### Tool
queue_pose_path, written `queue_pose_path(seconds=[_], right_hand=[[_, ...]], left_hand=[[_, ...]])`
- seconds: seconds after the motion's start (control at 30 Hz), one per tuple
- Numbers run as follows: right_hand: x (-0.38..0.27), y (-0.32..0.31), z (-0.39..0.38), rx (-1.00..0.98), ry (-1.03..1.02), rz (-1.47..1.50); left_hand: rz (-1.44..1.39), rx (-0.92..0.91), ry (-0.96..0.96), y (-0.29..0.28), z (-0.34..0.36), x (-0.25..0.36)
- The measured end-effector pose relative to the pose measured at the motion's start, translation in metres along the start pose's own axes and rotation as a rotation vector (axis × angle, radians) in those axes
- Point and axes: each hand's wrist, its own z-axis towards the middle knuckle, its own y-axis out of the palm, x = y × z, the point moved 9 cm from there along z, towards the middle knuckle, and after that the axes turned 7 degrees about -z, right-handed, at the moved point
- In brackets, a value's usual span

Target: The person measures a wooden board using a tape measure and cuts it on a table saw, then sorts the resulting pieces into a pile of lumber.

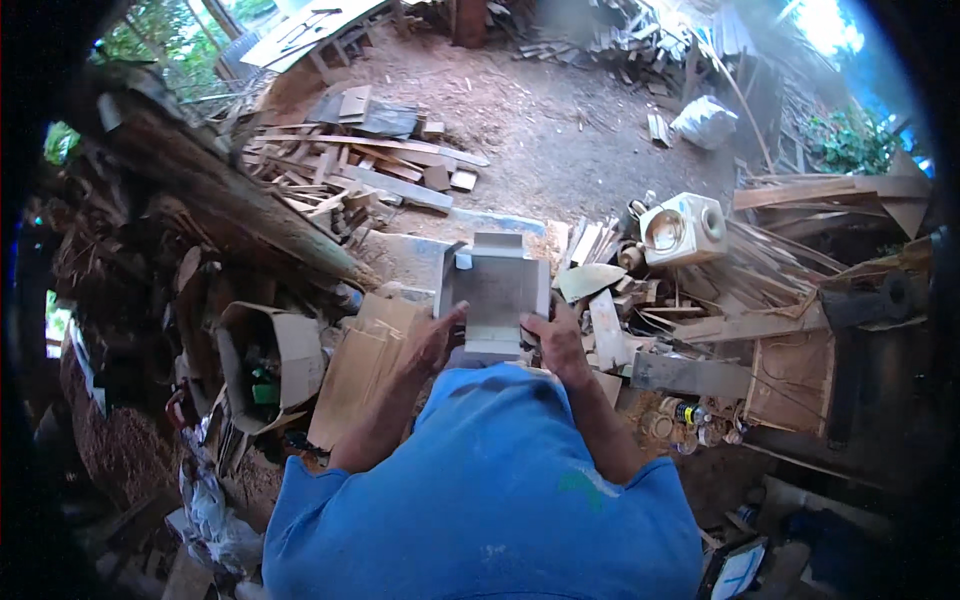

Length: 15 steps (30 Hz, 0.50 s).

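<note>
In front of my body I hold a shallow grey-brown box (497, 290) with flaps standing out along its edges. My left hand (443, 336) grips its near left side, thumb on top. On the near right side my right hand (556, 340) does the same, its thumb pressed over the edge. Beneath the box the fingers of both hands are mostly hidden. A small pale patch shows at the far left corner of the box. Close to my left forearm lies a stack of flat light-brown boards (368, 365).
Wood offcuts (375, 165) are heaped beyond the box to the left. A cream-coloured housing with round openings (684, 230) sits among scraps at right. An opened cardboard box (300, 362) stands at left, below a thick log (235, 190). Jars and bottles (688, 425) stand at lower right.
</note>
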Motion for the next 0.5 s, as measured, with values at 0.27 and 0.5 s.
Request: queue_pose_path(seconds=[0.27, 0.5], right_hand=[[0.042, 0.011, 0.175, -0.186, 0.133, 0.155], [0.034, 0.000, 0.289, -0.156, 0.128, 0.065]], left_hand=[[0.058, 0.038, 0.143, 0.016, 0.154, 0.060], [-0.177, 0.137, 0.209, 0.006, 0.269, 0.101]])
